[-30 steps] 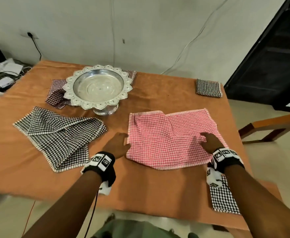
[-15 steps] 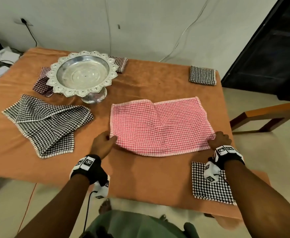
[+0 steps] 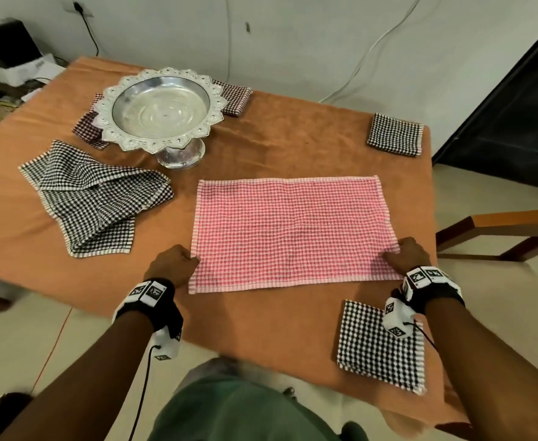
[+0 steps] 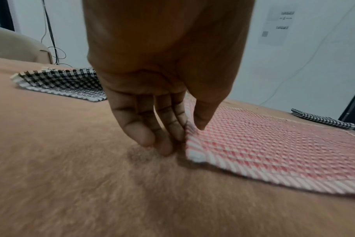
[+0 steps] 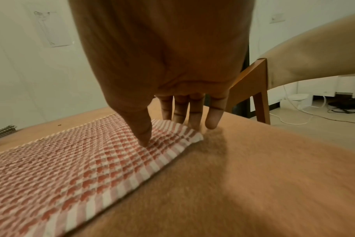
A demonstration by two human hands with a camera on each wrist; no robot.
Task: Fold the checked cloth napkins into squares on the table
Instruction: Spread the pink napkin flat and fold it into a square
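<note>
A pink checked napkin (image 3: 290, 233) lies flat as a wide rectangle in the middle of the orange-covered table (image 3: 277, 148). My left hand (image 3: 194, 259) pinches its left edge near the front corner, thumb on top and fingers below, as the left wrist view shows (image 4: 191, 129). At the right edge near the front corner my right hand (image 3: 388, 256) pinches too: the thumb presses on top and the fingers (image 5: 178, 115) reach under the raised edge. A loosely folded black checked napkin (image 3: 92, 198) lies to the left.
A silver pedestal tray (image 3: 162, 109) stands at the back left over dark red checked napkins (image 3: 234, 97). Folded black checked squares lie at the front right (image 3: 379, 345) and far right corner (image 3: 394, 133). A wooden chair (image 3: 499, 227) stands off the table's right side.
The pink napkin was rumpled with a fold in its middle; now it is pulled flat. Both hands have moved outward to its left and right edges.
</note>
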